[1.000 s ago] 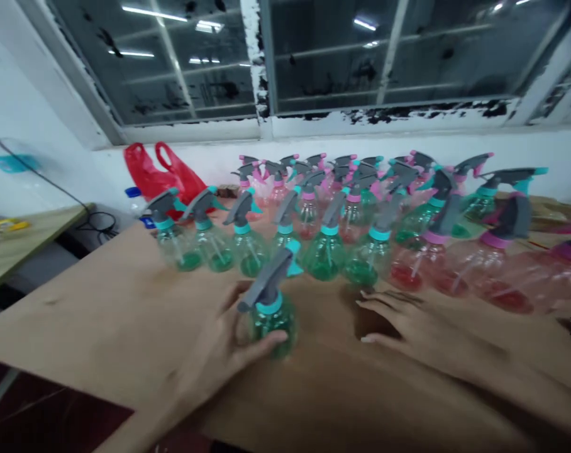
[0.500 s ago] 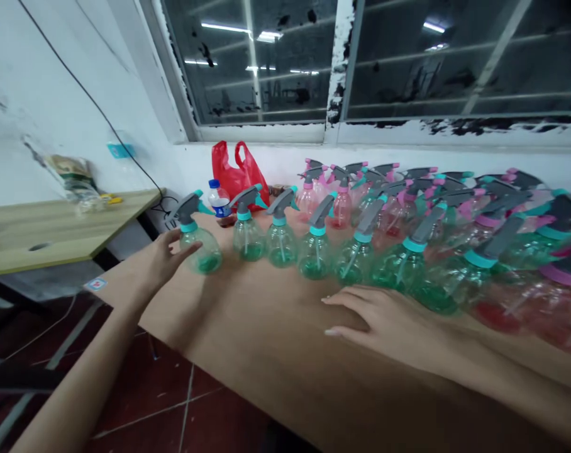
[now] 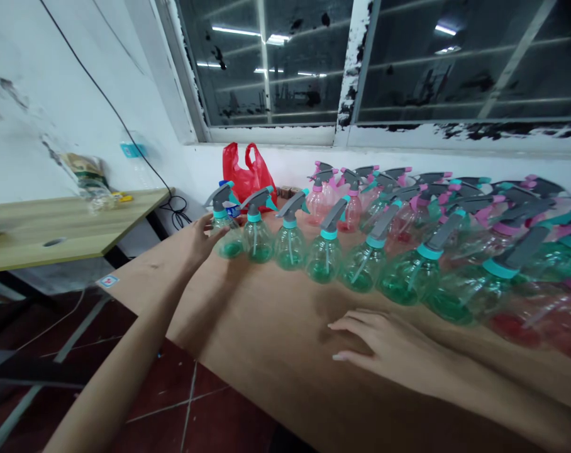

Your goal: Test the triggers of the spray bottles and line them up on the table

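1. Red plastic bag [image 3: 253, 182]: upright, beyond left hand [image 3: 201, 244].
2. Wooden side table [image 3: 85, 220]: left of left hand; hole in top.
3. Black cable [image 3: 180, 220]: coiled, beyond left hand.
4. Window [image 3: 436, 69]: beyond left hand, right hand [image 3: 384, 343]; frame paint flaking.

Spray bottles [image 3: 290, 245]: clear tinted plastic, smooth, glossy; trigger heads [image 3: 292, 205] opaque plastic, duller. Bag [image 3: 250, 179]: thin red plastic, crinkled, shiny. Counter [image 3: 248, 314]: smooth brown board, mostly matt. Side table [image 3: 73, 233]: wood-grain surface. Window frame [image 3: 356, 69]: flaking, rough.
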Demonstrator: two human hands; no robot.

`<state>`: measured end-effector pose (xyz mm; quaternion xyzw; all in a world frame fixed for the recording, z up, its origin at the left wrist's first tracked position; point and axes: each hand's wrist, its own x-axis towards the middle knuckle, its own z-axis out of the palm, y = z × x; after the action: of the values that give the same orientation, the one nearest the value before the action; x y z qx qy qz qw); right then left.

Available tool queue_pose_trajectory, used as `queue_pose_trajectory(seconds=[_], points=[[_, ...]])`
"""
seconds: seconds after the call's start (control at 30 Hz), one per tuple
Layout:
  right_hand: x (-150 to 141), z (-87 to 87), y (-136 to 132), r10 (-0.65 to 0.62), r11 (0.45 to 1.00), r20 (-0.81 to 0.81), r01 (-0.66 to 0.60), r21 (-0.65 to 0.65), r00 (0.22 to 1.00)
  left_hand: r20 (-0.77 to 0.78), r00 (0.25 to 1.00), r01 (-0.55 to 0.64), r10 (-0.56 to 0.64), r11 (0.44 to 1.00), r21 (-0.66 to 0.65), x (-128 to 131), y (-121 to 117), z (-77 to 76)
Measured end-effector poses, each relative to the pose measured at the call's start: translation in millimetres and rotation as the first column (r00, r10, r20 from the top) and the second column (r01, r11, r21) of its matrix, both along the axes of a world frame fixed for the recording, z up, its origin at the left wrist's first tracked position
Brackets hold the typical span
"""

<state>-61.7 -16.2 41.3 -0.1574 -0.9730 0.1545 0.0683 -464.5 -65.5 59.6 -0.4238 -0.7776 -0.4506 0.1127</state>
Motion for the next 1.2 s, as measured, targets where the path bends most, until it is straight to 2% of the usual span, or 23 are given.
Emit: queue_pose_trajectory(seconds=[0.17,0.27,0.4,0.53,0.63,0.77,0.9,1.0,1.07,1.2], points=[[0.1,-3.3,0.2,-0.013,1.000,0.000,0.013,-0.004,1.000,-0.149,0.983,-0.093,0.110,0.989,0.115,34.6,-22.9,5.9],[-0.4,-3.7,-0.5,-0.019,1.000,-0.019,0.019,-0.001,1.000,-0.236,0.969,-0.043,0.071,0.992,0.121,64.8,-27.6,7.4],[-2.2,-1.4,-5.7,-0.010,1.000,-0.035,0.010,0.007,0.999,-0.273,0.962,0.032,-0.026,0.999,0.015,87.0,-2.7,-1.5],[-1.4,-0.3,-11.1,-0.007,1.000,-0.038,0.008,0.014,0.999,-0.273,0.962,-0.017,-0.003,0.998,-0.068,88.2,22.9,-10.6],[1.2,-0.8,-11.5,-0.009,1.000,-0.028,0.010,0.027,1.000,-0.268,0.963,-0.070,0.038,0.992,-0.108,86.7,24.5,-13.1],[3.6,-0.9,-10.5,0.000,1.000,-0.011,0.000,0.005,1.000,-0.271,0.959,-0.126,0.087,0.984,-0.129,91.7,3.6,-11.7],[2.5,0.0,-11.3,-0.005,0.999,-0.028,0.004,-0.035,1.000,-0.274,0.957,-0.147,0.099,0.976,-0.160,116.2,-37.4,-7.3],[-0.2,0.1,-11.7,-0.033,0.996,-0.069,0.028,-0.081,0.997,-0.291,0.956,-0.102,0.041,0.975,-0.197,151.0,-66.8,-7.0],[-2.1,-0.5,-11.9,-0.097,0.988,-0.091,0.085,-0.128,0.991,-0.294,0.955,-0.049,-0.023,0.971,-0.235,180.0,-78.2,-8.9],[1.3,-3.7,-12.1,-0.251,0.939,-0.135,0.207,-0.276,0.958,-0.321,0.931,0.072,-0.175,0.949,-0.308,240.5,-78.5,-12.7]])
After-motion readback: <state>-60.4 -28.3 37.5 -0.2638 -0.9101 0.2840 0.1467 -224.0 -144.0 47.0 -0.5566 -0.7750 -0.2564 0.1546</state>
